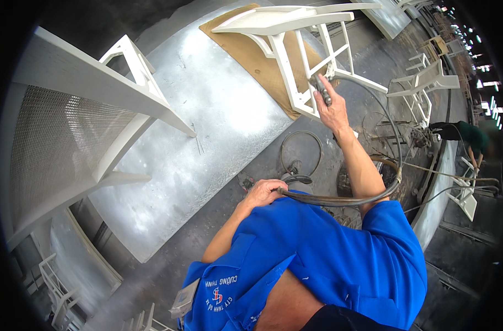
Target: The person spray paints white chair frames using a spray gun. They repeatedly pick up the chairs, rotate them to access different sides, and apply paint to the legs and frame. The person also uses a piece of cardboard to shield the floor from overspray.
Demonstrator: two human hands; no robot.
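Note:
My right hand (334, 109) is raised at the centre right, its fingers wrapped round a spray gun (322, 91). The gun is close to the legs of a white-painted wooden chair (287, 74), which lies tipped over on a brown cardboard sheet (251, 58). A dark hose (392, 122) runs from the gun and loops back round my right arm. Held near my waist, my left hand (264, 192) is closed on a stretch of the hose. Whether the gun is spraying cannot be made out.
Beneath the cardboard spreads a paint-dusted silvery table (201, 160). A large white chair with a woven panel (75, 124) looms at the left. Coiled hose (301, 151) lies on the floor. At the far right, a person (472, 138) bends over a white chair (465, 193); more white chairs (425, 80) stand beyond.

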